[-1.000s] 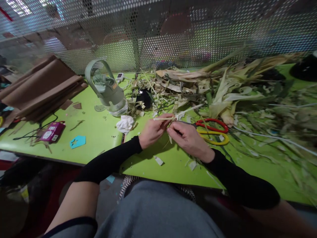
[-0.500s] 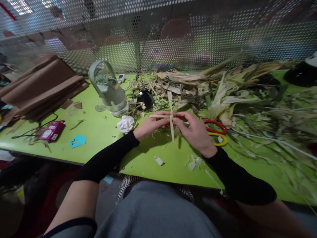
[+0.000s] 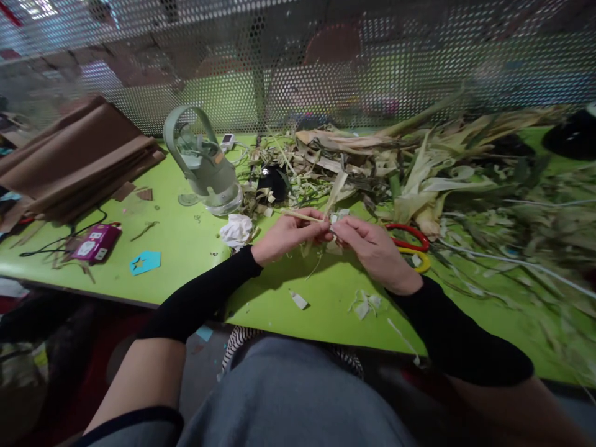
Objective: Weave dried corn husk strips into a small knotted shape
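Above the green table, my left hand (image 3: 293,236) is closed on a thin pale stick (image 3: 302,215) that points left past the fingers. A flat strip of corn husk (image 3: 337,189) rises from the point where both hands meet. My right hand (image 3: 372,251) is closed in a pinch right beside the left fingertips, at the husk; the exact bit between its fingers is mostly covered. Just right of that hand lie red and yellow handle loops (image 3: 412,239), apparently of scissors, partly hidden by the wrist. Small husk scraps (image 3: 364,305) lie on the table nearer me.
Behind my hands spreads a heap of dry husks (image 3: 344,149) before a perforated metal screen (image 3: 298,74). Leftward stand a clear bottle with a green lid (image 3: 212,174), crumpled paper (image 3: 236,230), a purple box (image 3: 97,243) and folded brown paper (image 3: 79,155). A white cable (image 3: 512,264) crosses the right side.
The husk strip, upright across the stick before, now leans to the right. My right hand has shifted slightly right and its fingers have closed into a pinch.
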`<state>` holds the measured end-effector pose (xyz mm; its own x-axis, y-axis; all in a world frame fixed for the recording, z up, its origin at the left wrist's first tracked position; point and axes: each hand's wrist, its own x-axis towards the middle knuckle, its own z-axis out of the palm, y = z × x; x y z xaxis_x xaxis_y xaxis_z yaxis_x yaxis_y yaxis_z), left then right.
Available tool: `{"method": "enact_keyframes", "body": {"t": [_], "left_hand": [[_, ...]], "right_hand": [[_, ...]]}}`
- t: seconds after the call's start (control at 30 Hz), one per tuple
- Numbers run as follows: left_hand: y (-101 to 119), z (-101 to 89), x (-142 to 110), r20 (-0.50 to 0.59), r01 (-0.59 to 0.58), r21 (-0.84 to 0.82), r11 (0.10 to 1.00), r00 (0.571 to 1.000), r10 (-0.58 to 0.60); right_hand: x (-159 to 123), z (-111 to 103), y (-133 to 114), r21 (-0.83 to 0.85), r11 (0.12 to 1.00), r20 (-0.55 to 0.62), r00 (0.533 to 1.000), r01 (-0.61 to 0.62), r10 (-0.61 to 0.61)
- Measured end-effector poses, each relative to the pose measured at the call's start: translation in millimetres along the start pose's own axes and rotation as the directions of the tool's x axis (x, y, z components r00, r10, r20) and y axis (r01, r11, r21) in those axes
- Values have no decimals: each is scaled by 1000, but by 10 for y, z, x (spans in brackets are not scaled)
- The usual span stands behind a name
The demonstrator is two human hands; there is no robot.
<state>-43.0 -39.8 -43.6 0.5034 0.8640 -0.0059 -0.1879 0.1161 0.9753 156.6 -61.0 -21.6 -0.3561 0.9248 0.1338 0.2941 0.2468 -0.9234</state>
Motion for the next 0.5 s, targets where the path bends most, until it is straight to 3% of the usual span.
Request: {"method": "enact_keyframes", "body": {"t": [0.2, 0.37, 0.5], "left_hand": [[13, -24, 14, -20, 15, -8, 1000, 1000, -15], [-1, -33, 45, -15, 88, -149, 985, 996, -92], [30, 27, 24, -44, 87, -205, 975, 994, -98]], "right_hand": [[-10, -27, 47, 175, 983, -23, 998, -51, 55], [80, -52, 96, 434, 901, -119, 990, -19, 79], [112, -26, 137, 416, 909, -106, 991, -24, 75]]}}
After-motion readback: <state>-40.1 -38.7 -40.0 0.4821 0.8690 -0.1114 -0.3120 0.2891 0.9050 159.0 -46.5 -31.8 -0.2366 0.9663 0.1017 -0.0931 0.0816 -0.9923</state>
